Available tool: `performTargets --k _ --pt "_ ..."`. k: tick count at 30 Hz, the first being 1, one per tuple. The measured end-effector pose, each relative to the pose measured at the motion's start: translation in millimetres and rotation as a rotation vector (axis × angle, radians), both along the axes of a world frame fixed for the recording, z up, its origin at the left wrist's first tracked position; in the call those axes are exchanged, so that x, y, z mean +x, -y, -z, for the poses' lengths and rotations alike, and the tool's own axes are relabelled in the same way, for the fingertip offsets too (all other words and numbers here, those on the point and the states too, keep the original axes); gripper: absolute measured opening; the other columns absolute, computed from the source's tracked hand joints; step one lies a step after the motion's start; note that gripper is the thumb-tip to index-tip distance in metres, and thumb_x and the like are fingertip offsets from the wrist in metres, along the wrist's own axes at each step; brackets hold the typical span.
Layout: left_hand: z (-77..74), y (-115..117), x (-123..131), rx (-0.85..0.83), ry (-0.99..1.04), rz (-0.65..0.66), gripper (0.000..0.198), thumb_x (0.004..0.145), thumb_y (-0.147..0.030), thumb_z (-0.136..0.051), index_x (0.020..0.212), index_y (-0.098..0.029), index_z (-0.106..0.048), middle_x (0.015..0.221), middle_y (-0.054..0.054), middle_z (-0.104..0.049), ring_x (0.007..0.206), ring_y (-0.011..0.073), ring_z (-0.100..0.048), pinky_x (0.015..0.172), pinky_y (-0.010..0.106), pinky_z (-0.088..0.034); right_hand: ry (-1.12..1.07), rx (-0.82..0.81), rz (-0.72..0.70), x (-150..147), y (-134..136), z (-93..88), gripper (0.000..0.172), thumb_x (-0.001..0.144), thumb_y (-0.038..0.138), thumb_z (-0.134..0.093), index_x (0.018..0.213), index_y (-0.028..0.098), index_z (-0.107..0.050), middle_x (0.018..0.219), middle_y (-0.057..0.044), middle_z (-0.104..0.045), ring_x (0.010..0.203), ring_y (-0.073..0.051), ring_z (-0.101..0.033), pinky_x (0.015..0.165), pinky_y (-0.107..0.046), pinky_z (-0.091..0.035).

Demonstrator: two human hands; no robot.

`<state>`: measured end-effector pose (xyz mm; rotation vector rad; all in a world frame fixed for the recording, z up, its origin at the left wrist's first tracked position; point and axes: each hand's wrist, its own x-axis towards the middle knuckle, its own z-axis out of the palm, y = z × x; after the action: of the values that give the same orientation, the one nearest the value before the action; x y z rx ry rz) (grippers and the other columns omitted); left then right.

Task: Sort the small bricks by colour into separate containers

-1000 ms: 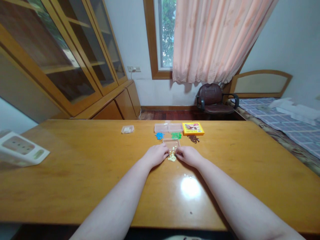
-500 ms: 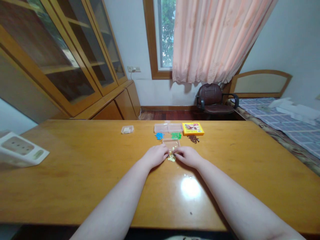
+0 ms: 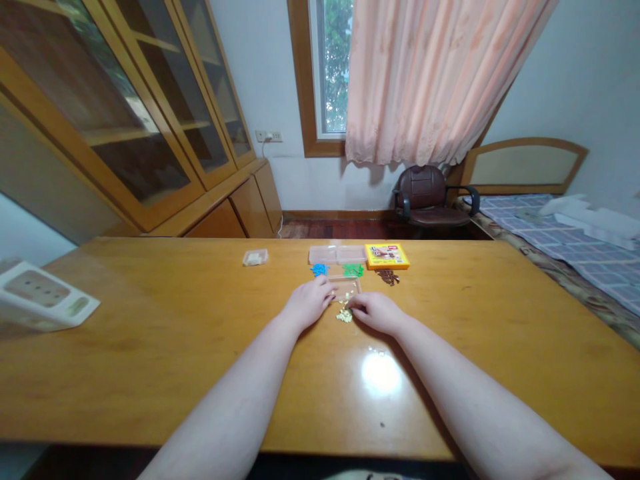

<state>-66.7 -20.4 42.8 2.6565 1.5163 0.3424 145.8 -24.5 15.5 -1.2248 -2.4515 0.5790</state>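
Observation:
A small clear plastic box [image 3: 351,289] lies in front of me with a few pale pieces in it. My left hand [image 3: 309,303] is at its left side, with fingers curled round the rim. Just below the box sits a little pile of pale yellow pieces [image 3: 344,316] on the wooden table [image 3: 210,360]. At the pile's upper right is my right hand [image 3: 377,311], its fingers bent together. Whatever those fingertips hold is too small to make out. Behind the box are a blue heap [image 3: 319,269] and a green heap [image 3: 353,270] of small pieces.
A clear two-part box [image 3: 337,254] stands at the back beside a yellow carton [image 3: 387,257], with brown pieces [image 3: 388,277] before it. Farther left is a small clear box [image 3: 255,257] with pale contents. A white container [image 3: 45,297] stands at the left edge.
My left hand has moved up and away from the yellow pile to the left side of the box. My right hand stays by the pile.

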Motion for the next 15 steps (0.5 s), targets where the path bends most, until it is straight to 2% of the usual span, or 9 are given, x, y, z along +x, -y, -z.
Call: performTargets --k 6,10,15 --pt "-1.0 5.5 3.8 -0.091 -0.073 0.213 0.022 0.088 -0.025 -0.048 0.102 -0.031 -0.064 0.093 0.001 -0.057 0.082 0.0140 -0.058 0.071 0.023 -0.043 0.004 0.003 0.011 0.8 -0.7 1.1 0.020 0.082 0.020 -0.051 0.093 0.022 -0.068 0.089 -0.004 -0.071 0.079 -0.016 -0.063 0.070 -0.024 -0.042" --pt "2.6 5.2 4.5 -0.098 -0.084 0.222 0.019 0.088 -0.029 -0.049 0.099 -0.030 -0.064 0.090 0.000 -0.057 0.079 0.0143 -0.057 0.069 0.023 -0.043 0.010 0.015 0.065 2.1 -1.2 1.1 0.020 0.083 0.021 -0.049 0.091 0.022 -0.067 0.087 -0.004 -0.070 0.079 -0.016 -0.062 0.070 -0.024 -0.042" --pt "5.5 3.4 4.5 -0.091 -0.090 0.185 0.016 0.088 -0.031 -0.049 0.090 -0.025 -0.064 0.087 0.001 -0.057 0.077 0.0144 -0.057 0.067 0.023 -0.043 0.005 0.012 0.040 3.0 -0.8 0.7 0.019 0.080 0.020 -0.052 0.092 0.022 -0.067 0.084 -0.003 -0.070 0.076 -0.015 -0.062 0.068 -0.023 -0.042"
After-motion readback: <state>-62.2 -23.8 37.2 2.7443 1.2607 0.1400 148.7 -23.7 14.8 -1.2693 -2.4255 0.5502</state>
